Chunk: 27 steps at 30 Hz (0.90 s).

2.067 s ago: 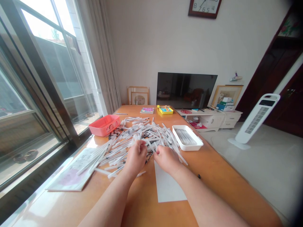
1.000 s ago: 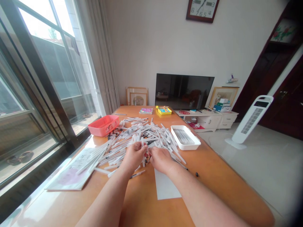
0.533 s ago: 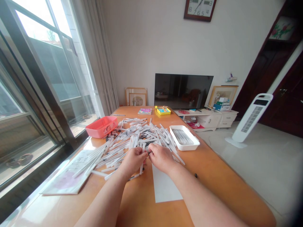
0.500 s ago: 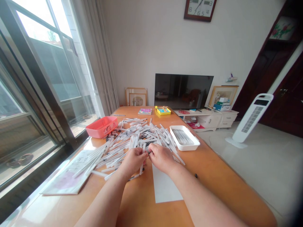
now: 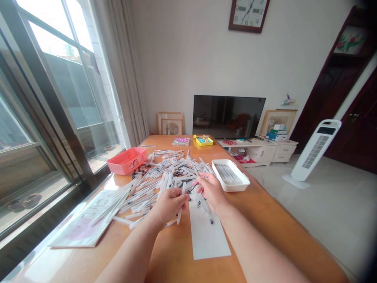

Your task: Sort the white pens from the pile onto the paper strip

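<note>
Pen barrel: tilted, pinched in the left hand
Right hand: fingers half-curled; cannot tell whether gripping the blurred pen below
White paper: under that pen
Pen pile: beyond both hands
White tray: right of the pile

I'm seeing the brown tabletop gleaming like varnished wood; smooth, translucent plastic is forming the pens, opaque plastic the red box and white tray. The paper sheet is looking matt, the cloth curtain soft, the television screen glossy.
</note>
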### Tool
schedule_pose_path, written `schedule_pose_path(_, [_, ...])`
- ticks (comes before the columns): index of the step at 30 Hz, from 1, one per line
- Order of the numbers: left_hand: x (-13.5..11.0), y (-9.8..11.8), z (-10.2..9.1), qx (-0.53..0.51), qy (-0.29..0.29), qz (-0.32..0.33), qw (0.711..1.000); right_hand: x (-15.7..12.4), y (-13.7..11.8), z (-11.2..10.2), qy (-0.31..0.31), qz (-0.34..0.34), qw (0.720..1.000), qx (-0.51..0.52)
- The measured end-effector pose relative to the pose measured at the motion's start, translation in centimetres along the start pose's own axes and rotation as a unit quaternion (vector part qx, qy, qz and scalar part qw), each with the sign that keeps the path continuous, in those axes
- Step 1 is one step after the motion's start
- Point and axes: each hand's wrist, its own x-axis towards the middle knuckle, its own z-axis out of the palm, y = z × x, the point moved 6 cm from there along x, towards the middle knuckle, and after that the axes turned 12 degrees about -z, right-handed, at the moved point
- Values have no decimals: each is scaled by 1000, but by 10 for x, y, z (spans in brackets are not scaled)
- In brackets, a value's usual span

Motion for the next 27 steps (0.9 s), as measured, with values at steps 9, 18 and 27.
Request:
schedule_pose_path(9, [-3,7,6,35,62,6,997,-1,8,-23,180,-52,982,11])
schedule_pose_path(18, [-24,27,19,93,12,105,990,-2,-5,-4,138,-168,975,-40])
schedule_pose_path(27, [-75,27,101,301,-159,101,935,20,-13,-67,283,-147,945,68])
